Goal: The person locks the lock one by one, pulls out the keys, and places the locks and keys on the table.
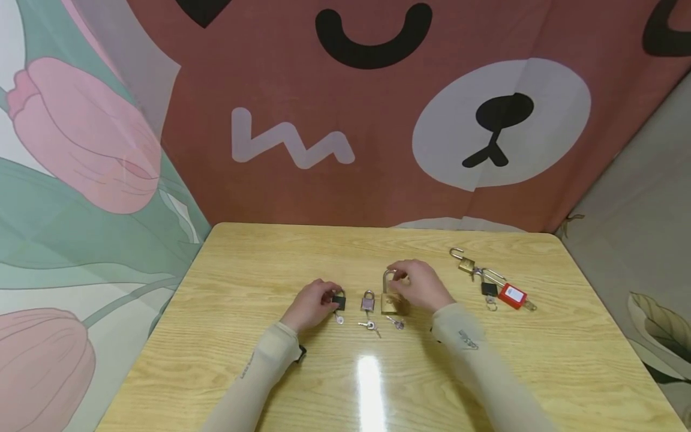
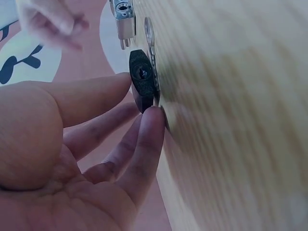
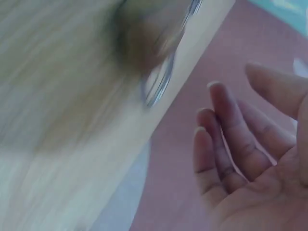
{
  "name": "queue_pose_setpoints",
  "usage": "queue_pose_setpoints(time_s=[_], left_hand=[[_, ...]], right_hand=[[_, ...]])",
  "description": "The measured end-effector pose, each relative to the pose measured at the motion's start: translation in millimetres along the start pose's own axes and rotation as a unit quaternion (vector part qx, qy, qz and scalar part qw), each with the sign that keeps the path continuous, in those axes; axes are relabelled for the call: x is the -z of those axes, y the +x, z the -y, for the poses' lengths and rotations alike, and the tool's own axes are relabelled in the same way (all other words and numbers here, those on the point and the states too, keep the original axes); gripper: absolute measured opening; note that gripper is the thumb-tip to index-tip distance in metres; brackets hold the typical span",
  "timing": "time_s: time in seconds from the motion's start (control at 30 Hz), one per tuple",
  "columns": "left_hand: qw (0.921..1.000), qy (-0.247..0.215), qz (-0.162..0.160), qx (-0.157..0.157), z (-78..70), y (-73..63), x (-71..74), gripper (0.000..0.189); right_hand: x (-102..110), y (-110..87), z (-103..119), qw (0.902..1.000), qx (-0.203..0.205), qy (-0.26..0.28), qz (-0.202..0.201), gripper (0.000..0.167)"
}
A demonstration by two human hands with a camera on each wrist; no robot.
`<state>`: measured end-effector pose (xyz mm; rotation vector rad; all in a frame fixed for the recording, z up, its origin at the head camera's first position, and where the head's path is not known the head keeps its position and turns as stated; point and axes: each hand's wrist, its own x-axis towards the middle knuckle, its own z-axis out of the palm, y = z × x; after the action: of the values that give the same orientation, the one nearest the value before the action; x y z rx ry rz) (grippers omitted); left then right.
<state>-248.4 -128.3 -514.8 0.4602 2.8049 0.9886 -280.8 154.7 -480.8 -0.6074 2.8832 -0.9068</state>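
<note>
My left hand (image 1: 312, 306) pinches a small black padlock (image 1: 339, 301) between thumb and fingers on the table. In the left wrist view the keyhole of this black padlock (image 2: 141, 72) faces the camera, a key beside it. Next to it lies a small padlock with a silvery-purple body (image 1: 367, 303), its keys (image 1: 369, 326) below. Further right is a larger brass padlock (image 1: 389, 305) with its shackle raised. Over that shackle hovers my right hand (image 1: 421, 285). The right wrist view shows the right hand's fingers (image 3: 236, 130) loosely bent, apart from the blurred lock.
At the table's right lies a cluster: a brass padlock (image 1: 466, 264) with its shackle open, a black padlock (image 1: 489, 289) and a red padlock (image 1: 511, 296) with a white label. More keys (image 1: 396, 323) lie below the larger brass padlock. A printed cloth (image 1: 324, 198) hangs behind the table (image 1: 259, 258).
</note>
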Motion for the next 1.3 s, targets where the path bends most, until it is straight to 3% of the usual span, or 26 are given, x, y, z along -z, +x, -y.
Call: queue_pose_setpoints(time_s=[0.13, 0.3, 0.5, 0.77, 1.3], left_hand=[[1.0, -0.007, -0.003, -0.003, -0.8, -0.4, -0.1, 0.029], [0.9999, -0.01, -0.008, -0.008, -1.2, -1.0, 0.1, 0.03], [0.9998, -0.014, -0.007, -0.008, -0.8, -1.8, 1.1, 0.03], [0.9999, -0.012, -0.004, -0.008, -0.1, -1.5, 0.7, 0.031], [0.9998, -0.018, 0.002, 0.001, 1.5, -0.7, 0.8, 0.03]], right_hand=[[29.2, -19.8, -40.0, 0.9976, -0.055, -0.027, -0.032, 0.04], [62.4, -49.9, -84.4, 0.9838, -0.126, -0.106, -0.071, 0.036], [76.2, -76.7, -116.0, 0.9756, -0.163, -0.136, -0.058, 0.039], [74.8, -81.6, -128.1, 0.9748, -0.154, -0.149, -0.061, 0.045], [68.9, -75.6, -126.2, 0.9695, -0.173, -0.17, -0.035, 0.029]])
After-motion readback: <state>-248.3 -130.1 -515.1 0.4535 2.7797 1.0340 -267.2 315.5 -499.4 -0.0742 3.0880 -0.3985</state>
